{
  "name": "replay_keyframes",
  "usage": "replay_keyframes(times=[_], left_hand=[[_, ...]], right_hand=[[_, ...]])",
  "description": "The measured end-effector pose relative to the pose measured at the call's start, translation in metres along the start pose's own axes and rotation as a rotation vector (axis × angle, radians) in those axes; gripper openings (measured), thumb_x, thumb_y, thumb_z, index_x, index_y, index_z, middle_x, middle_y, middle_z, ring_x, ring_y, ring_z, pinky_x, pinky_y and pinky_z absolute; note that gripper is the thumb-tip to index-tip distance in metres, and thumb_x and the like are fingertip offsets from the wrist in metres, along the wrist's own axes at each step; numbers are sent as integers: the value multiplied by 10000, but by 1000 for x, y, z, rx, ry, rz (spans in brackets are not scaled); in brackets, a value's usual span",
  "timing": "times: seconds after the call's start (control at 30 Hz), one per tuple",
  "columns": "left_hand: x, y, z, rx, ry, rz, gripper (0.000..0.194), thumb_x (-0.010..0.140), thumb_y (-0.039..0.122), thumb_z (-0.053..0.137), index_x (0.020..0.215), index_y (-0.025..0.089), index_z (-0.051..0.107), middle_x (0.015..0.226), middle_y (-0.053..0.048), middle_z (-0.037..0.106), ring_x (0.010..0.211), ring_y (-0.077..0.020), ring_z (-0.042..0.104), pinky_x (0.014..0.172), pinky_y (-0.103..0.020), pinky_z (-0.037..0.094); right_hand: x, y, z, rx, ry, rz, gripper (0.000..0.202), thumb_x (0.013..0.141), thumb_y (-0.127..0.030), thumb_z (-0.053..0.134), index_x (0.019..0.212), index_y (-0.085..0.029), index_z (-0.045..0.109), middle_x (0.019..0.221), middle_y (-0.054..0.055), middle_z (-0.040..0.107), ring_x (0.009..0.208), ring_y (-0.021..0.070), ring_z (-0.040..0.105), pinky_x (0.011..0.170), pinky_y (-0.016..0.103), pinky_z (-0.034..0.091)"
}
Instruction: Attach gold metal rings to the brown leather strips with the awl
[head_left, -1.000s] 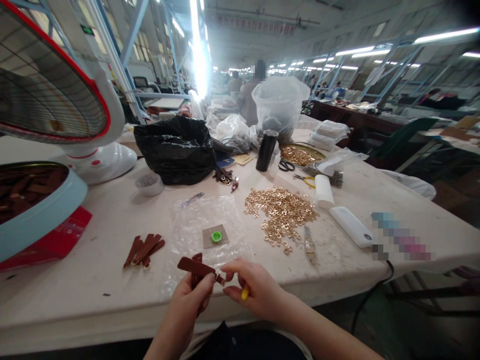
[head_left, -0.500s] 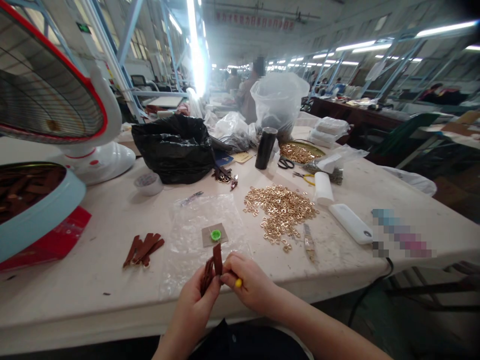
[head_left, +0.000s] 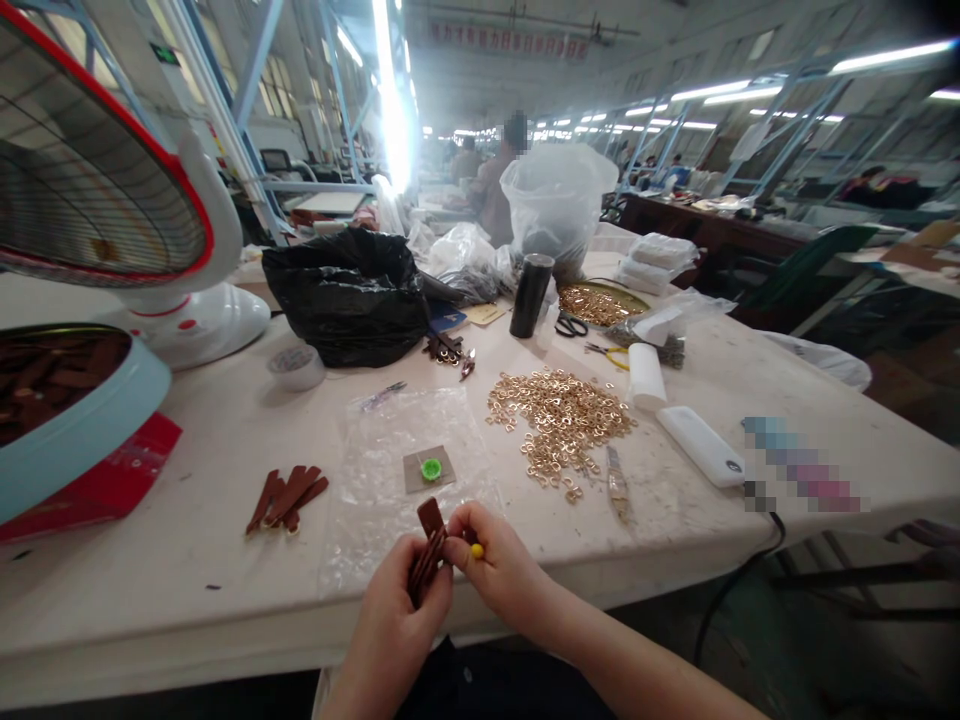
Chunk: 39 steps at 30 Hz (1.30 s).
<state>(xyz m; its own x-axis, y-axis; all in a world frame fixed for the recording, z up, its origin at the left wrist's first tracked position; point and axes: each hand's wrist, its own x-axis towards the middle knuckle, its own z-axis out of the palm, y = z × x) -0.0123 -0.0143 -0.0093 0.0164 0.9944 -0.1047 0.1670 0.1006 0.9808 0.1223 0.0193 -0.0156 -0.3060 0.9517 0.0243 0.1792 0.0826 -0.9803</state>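
Observation:
At the table's front edge, my left hand [head_left: 394,610] is closed around a small stack of brown leather straps [head_left: 430,517], one sticking up above the others. My right hand [head_left: 502,565] is closed beside them, fingertips at the straps, with a thin tool in its grip; only the tool's yellow end [head_left: 477,551] shows. Just beyond my hands, a small green dish [head_left: 430,469] sits on a cardboard square [head_left: 412,479] over a clear plastic sheet [head_left: 360,540]. More brown straps with metal rings [head_left: 289,497] lie to the left.
Gold-coloured metal rings [head_left: 559,420] are heaped right of centre, near a knife [head_left: 617,487]. A white power bank [head_left: 701,447] lies further right. A round tin of straps [head_left: 90,430], a fan [head_left: 202,325] and a black bag [head_left: 345,310] stand on the left.
The upright strap has tipped to the left and sits lower among the others. My left hand has shifted slightly right, closer to my right fingertips.

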Motion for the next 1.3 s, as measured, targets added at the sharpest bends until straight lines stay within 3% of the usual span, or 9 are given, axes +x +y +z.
replay_keyframes(times=[0.2, 0.3, 0.4, 0.5, 0.67, 0.83, 0.97, 1.17, 1.3], left_hand=[[1, -5, 9, -247, 139, -38, 160, 712, 304, 600, 823, 189, 584, 660, 27, 545, 649, -147, 515, 580, -229, 401], [2, -3, 6, -218, 87, -25, 182, 711, 316, 605, 836, 185, 590, 684, 18, 558, 630, -138, 495, 575, -231, 395], [3, -3, 2, -167, 13, -37, 180, 714, 328, 608, 809, 176, 585, 602, 37, 506, 537, -113, 430, 505, -223, 362], [4, -3, 5, -215, 40, -96, 209, 708, 349, 615, 815, 172, 584, 555, 57, 462, 468, -86, 355, 436, -206, 301], [1, 6, 15, -375, 181, -169, 246, 647, 345, 673, 814, 170, 629, 555, 43, 504, 458, -78, 386, 433, -198, 281], [0, 15, 14, -386, 221, -198, 224, 617, 335, 695, 756, 169, 634, 554, 36, 549, 401, -46, 313, 403, -196, 228], [2, 16, 13, -353, 217, -191, 203, 610, 313, 689, 730, 170, 609, 544, 46, 526, 407, -41, 286, 395, -194, 184], [5, 15, 13, -363, 141, -280, 279, 634, 378, 670, 788, 163, 583, 472, 98, 365, 399, -39, 248, 390, -187, 142], [4, 15, 14, -404, 125, -288, 331, 631, 424, 666, 801, 160, 563, 522, 77, 445, 391, -29, 268, 398, -183, 161]], right_hand=[[-1, -1, 3, 35, 42, -18, 123, 772, -264, 519, 707, -195, 441, 619, -41, 414, 574, 117, 388, 533, 235, 326], [1, -4, -2, 50, -13, -36, 85, 776, -262, 534, 761, -191, 489, 656, -32, 454, 602, 121, 415, 558, 237, 347], [4, -8, -7, -76, -60, -131, 52, 774, -205, 539, 730, -189, 517, 714, -12, 491, 670, 135, 452, 619, 254, 358], [4, -8, -6, -117, -16, -173, 77, 778, -179, 515, 702, -184, 509, 713, -1, 496, 681, 145, 464, 621, 264, 357], [2, -4, 5, 164, 65, -94, 173, 836, -323, 469, 762, -172, 511, 692, 3, 507, 635, 131, 459, 598, 259, 380], [5, -6, 0, 323, -16, 39, 309, 829, -448, 474, 702, -168, 502, 564, -48, 407, 514, 91, 357, 510, 225, 334], [8, -10, -6, 303, -101, -12, 246, 794, -407, 543, 760, -164, 552, 662, -16, 509, 609, 114, 451, 591, 242, 381], [9, -10, -3, 202, -46, -75, 143, 808, -300, 509, 799, -165, 555, 718, 14, 556, 662, 146, 509, 632, 272, 419], [10, -11, -2, 231, -40, -68, 145, 809, -311, 500, 790, -172, 537, 692, 10, 545, 625, 138, 494, 587, 262, 422]])
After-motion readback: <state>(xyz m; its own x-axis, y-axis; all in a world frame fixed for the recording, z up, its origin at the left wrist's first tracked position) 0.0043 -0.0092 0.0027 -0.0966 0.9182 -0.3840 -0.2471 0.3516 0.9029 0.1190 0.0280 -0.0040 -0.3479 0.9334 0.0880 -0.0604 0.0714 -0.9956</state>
